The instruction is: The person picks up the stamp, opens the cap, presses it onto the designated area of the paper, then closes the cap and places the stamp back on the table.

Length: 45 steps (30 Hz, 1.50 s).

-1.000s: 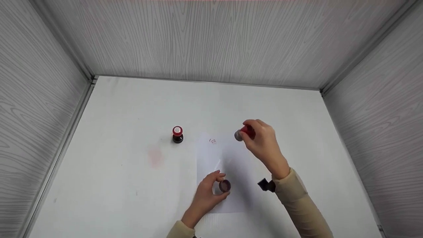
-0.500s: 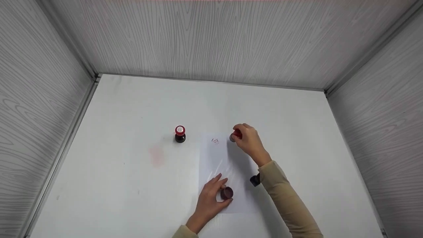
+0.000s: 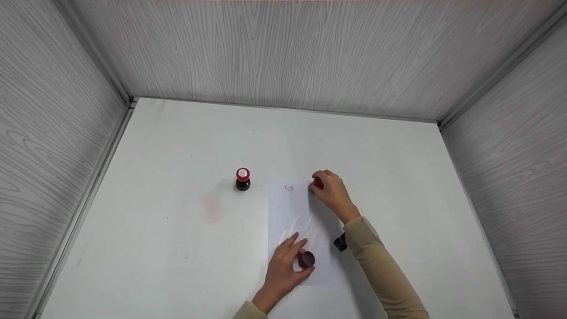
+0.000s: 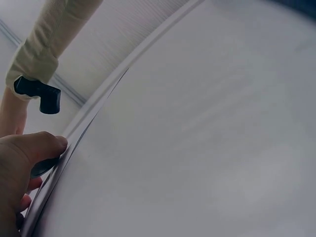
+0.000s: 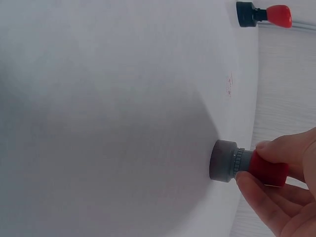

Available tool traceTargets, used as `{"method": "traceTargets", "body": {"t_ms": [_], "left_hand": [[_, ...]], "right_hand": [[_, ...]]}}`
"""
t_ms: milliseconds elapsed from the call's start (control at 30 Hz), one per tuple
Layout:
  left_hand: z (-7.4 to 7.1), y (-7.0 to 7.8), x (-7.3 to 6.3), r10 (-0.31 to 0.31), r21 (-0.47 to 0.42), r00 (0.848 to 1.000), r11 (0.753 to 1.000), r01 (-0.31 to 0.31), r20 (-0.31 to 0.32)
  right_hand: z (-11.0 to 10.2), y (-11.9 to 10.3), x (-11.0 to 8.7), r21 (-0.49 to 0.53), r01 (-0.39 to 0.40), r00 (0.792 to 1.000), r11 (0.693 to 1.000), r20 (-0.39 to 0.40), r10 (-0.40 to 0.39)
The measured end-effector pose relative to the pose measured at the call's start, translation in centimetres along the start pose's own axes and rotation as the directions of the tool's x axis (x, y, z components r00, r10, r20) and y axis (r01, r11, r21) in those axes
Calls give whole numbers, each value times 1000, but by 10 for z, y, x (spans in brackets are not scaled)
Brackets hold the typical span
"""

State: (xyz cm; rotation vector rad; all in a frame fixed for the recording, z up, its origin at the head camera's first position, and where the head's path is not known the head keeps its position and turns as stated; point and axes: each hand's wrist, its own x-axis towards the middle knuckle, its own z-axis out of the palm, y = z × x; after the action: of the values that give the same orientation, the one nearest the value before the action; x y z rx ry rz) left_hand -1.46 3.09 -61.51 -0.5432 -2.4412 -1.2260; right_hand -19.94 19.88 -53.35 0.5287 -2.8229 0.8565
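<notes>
On a white sheet of paper [image 3: 288,217], my right hand [image 3: 333,195] pinches the red handle of a hand stamp [image 5: 224,161]. The stamp's grey base is down at the sheet's upper part, right of a small red stamp mark [image 3: 289,188]. Lower on the sheet, my left hand [image 3: 282,268] holds a dark round cap [image 3: 307,259] between thumb and fingers, its hollow side up. The left wrist view shows the thumb at the edge of that cap, which is mostly hidden there.
A second stamp [image 3: 242,179] with a red top and black base stands upright left of the paper. A faint pink smudge [image 3: 211,208] marks the white table [image 3: 155,248]. Grey wood-grain panels [image 3: 283,57] enclose the back and sides.
My right hand has moved left and down with the stamp, from above the paper's right edge onto the sheet. The left hand, still holding the cap, has shifted only slightly.
</notes>
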Motion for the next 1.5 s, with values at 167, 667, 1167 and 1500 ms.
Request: {"method": "traceTargets", "body": {"t_ms": [167,667,1167,1500], "left_hand": [[-1,1,0,-9,-12,1000,1000,9,9],[1,0,0,-9,-3,1000,1000,9,10],[0,-1,1,-22,-27,999,999,23,40],[1,-3,2,-34,-20,998,999,35,50]], "right_hand": [[0,-2,1,2,-13,1000,1000,16,13],[-6,-3,16,-117,-144,988,983,-71,137],[25,-1,57,-95,-82,990,992,111,92],[30,2,59,-229,-109,945,967,277,172]]}}
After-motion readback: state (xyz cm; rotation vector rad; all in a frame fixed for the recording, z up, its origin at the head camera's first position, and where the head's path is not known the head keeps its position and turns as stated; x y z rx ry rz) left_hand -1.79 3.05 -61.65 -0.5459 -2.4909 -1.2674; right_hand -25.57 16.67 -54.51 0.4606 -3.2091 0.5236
